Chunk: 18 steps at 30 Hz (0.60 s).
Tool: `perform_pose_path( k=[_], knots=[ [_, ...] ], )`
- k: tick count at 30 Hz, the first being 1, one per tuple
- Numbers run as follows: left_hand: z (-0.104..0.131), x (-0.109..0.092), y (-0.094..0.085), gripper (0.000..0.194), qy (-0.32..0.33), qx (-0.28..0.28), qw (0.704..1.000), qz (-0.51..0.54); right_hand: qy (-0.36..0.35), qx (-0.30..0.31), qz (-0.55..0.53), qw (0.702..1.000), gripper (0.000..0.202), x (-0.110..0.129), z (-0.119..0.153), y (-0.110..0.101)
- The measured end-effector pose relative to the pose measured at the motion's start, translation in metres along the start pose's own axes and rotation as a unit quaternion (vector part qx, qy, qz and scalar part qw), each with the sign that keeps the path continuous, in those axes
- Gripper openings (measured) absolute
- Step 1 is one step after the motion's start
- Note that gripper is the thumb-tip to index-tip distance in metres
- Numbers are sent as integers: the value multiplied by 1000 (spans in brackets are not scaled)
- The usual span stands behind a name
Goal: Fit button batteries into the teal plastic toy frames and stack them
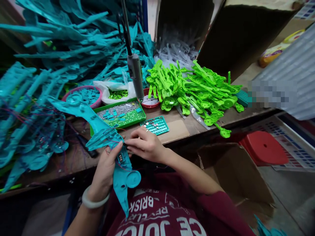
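Note:
My left hand is closed around a long teal plastic shell, which lies slanted in front of my chest. Thin red wires and a small circuit part show inside the shell's hollow. My right hand has its fingers pinched together at the shell's upper edge; whatever lies between the fingertips is too small to make out. Just beyond that hand sits a small teal tray with little round metal pieces. Behind it a green tray holds many screws and a few teal bits.
A grey electric screwdriver hangs over the bench. Teal shells pile up at left, lime-green parts at right. A pink basket and a red basket hold small parts. Below right are a cardboard box and a red stool.

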State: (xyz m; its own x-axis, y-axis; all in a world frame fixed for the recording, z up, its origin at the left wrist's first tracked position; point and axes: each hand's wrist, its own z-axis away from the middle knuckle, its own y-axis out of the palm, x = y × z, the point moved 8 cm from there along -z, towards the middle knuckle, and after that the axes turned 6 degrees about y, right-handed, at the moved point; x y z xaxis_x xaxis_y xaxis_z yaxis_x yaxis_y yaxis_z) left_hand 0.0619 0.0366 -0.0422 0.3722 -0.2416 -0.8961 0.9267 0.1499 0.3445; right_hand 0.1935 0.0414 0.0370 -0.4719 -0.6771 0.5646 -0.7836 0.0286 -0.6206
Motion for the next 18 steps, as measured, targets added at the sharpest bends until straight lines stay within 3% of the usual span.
perform_pose_path(
  k=[6, 11, 15, 18],
  knots=[
    [-1, -11, 3, 34, 36, 50, 993, -100, 40, 80, -176, 980, 11, -11, -8, 0],
    [0, -21, -3, 40, 71, 55, 980, -179, 76, 100, -266, 956, 5, -14, -13, 2],
    [-2, -20, -7, 40, 87, 58, 972, -209, 71, 108, -261, 957, 5, -12, -12, 6],
    [-7, -17, -11, 39, 76, 34, 977, -199, 33, 78, -164, 983, 11, -7, -7, 6]
  ],
)
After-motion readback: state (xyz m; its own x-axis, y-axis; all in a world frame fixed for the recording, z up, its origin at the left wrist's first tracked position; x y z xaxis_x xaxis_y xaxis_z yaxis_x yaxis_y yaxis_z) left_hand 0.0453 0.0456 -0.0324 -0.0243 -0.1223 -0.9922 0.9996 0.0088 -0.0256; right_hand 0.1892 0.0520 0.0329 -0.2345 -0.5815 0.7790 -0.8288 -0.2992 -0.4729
